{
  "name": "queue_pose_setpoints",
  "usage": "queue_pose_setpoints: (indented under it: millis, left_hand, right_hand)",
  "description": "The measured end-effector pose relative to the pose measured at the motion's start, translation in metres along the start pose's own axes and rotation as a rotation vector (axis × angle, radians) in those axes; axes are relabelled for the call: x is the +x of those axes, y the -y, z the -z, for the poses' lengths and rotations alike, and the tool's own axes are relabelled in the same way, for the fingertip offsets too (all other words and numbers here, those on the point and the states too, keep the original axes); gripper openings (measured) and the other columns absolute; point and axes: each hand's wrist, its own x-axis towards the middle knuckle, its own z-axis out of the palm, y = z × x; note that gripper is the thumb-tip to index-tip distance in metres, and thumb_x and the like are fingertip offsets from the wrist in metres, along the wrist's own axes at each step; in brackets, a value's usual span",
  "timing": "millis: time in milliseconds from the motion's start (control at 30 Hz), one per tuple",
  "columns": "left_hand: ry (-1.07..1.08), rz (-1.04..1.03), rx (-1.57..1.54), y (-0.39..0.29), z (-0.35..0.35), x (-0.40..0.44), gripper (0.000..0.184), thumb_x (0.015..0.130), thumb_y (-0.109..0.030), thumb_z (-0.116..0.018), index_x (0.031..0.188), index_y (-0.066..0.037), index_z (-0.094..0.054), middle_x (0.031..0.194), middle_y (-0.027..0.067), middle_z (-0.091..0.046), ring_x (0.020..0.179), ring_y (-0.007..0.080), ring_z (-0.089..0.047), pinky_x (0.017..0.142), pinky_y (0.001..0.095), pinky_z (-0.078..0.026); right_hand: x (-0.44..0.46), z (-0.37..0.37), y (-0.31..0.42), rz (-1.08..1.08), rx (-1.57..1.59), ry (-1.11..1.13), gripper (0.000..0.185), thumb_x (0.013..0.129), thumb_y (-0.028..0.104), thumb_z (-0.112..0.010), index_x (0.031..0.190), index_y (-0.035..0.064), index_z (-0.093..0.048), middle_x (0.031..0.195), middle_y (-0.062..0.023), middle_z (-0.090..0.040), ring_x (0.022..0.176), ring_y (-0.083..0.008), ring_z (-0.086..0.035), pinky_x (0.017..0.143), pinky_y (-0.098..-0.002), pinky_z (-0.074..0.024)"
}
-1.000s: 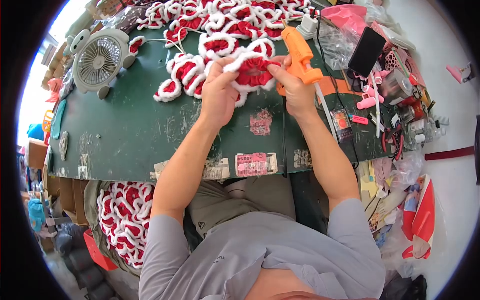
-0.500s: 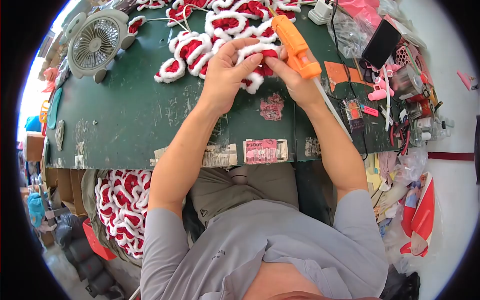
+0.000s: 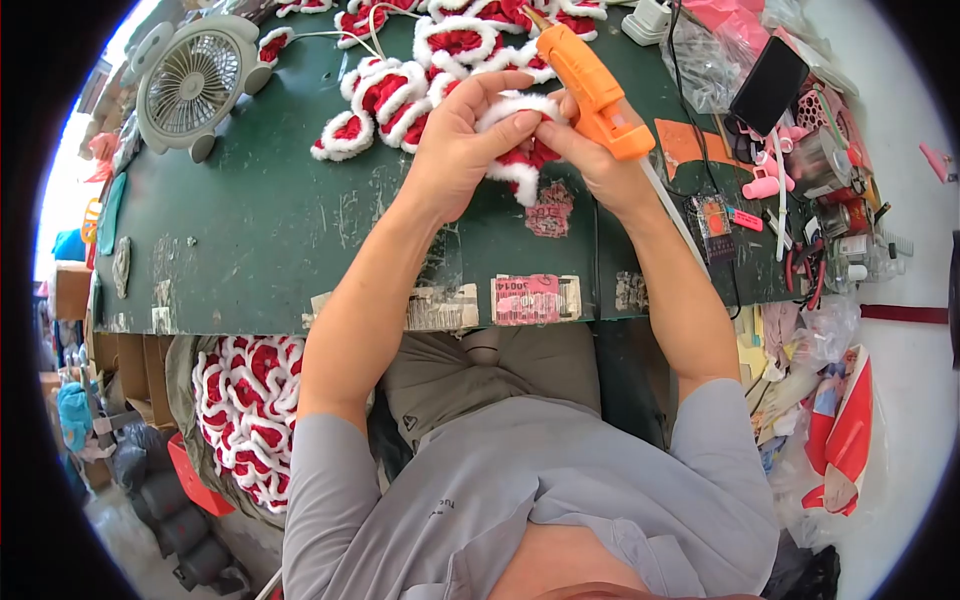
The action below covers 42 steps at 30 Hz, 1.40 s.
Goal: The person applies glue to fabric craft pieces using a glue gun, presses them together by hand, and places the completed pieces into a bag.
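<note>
Sack holds fluffy pieces; 2 hands pinch 1 red ruffle.

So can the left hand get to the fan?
Probably, once the left hand lets go of the fluffy cloth; other fluffy pieces lie towards the fan, but nothing tall seems in the way.

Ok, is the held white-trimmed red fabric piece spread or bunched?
Bunched: left hand and right hand pinch the piece, no opening showing.

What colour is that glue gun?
The glue gun has a bright orange body; it shows best in the head view.
</note>
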Motion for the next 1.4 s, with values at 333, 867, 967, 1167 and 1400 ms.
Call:
queue_pose_setpoints:
  millis: [333, 867, 967, 1167, 1400]
  left_hand:
    - [0.248, -0.142, -0.094, -0.002, 0.016, 0.000, 0.016, 0.095, 0.005, -0.056, 0.098, 0.001, -0.071, 0.091, 0.0024, -0.062, 0.081, 0.0105, -0.057, 0.073, 0.0253, -0.047]
    - [0.095, -0.040, 0.064, -0.012, 0.009, -0.007, 0.029, 0.090, 0.005, -0.064, 0.118, 0.004, -0.064, 0.112, 0.0085, -0.069, 0.097, 0.0108, -0.066, 0.084, 0.0231, -0.054]
    - [0.078, -0.026, 0.021, -0.012, 0.009, -0.006, 0.031, 0.089, 0.002, -0.067, 0.120, 0.003, -0.064, 0.109, 0.0087, -0.070, 0.093, 0.0101, -0.067, 0.080, 0.0224, -0.055]
    - [0.085, 0.036, -0.003, -0.012, 0.013, -0.007, 0.030, 0.089, 0.002, -0.067, 0.119, 0.001, -0.065, 0.111, 0.0074, -0.069, 0.098, 0.0104, -0.066, 0.087, 0.0245, -0.054]
    - [0.127, 0.032, -0.023, -0.019, 0.014, -0.009, 0.033, 0.087, 0.005, -0.068, 0.120, 0.002, -0.065, 0.112, 0.0083, -0.069, 0.098, 0.0117, -0.067, 0.087, 0.0249, -0.055]
  right_hand:
    - [0.004, 0.009, 0.009, -0.143, 0.139, 0.017, 0.029, 0.082, -0.004, -0.072, 0.097, 0.0088, -0.051, 0.103, -0.0044, -0.060, 0.086, -0.0098, -0.061, 0.068, -0.0225, -0.0501]
    - [0.004, 0.010, 0.009, -0.199, 0.110, 0.001, 0.028, 0.083, 0.000, -0.075, 0.097, 0.0085, -0.053, 0.106, -0.0051, -0.062, 0.087, -0.0099, -0.063, 0.068, -0.0219, -0.0519]
    - [0.003, 0.009, 0.007, -0.174, 0.131, 0.012, 0.027, 0.083, 0.000, -0.075, 0.097, 0.0086, -0.053, 0.104, -0.0046, -0.062, 0.085, -0.0094, -0.062, 0.067, -0.0216, -0.0513]
    - [0.002, 0.009, 0.009, -0.169, 0.112, 0.020, 0.027, 0.083, 0.002, -0.075, 0.096, 0.0092, -0.053, 0.103, -0.0038, -0.062, 0.082, -0.0081, -0.061, 0.063, -0.0211, -0.0490]
    - [0.002, 0.007, 0.011, -0.179, 0.133, 0.040, 0.024, 0.084, 0.003, -0.074, 0.093, 0.0092, -0.053, 0.103, -0.0059, -0.063, 0.080, -0.0076, -0.058, 0.062, -0.0209, -0.0468]
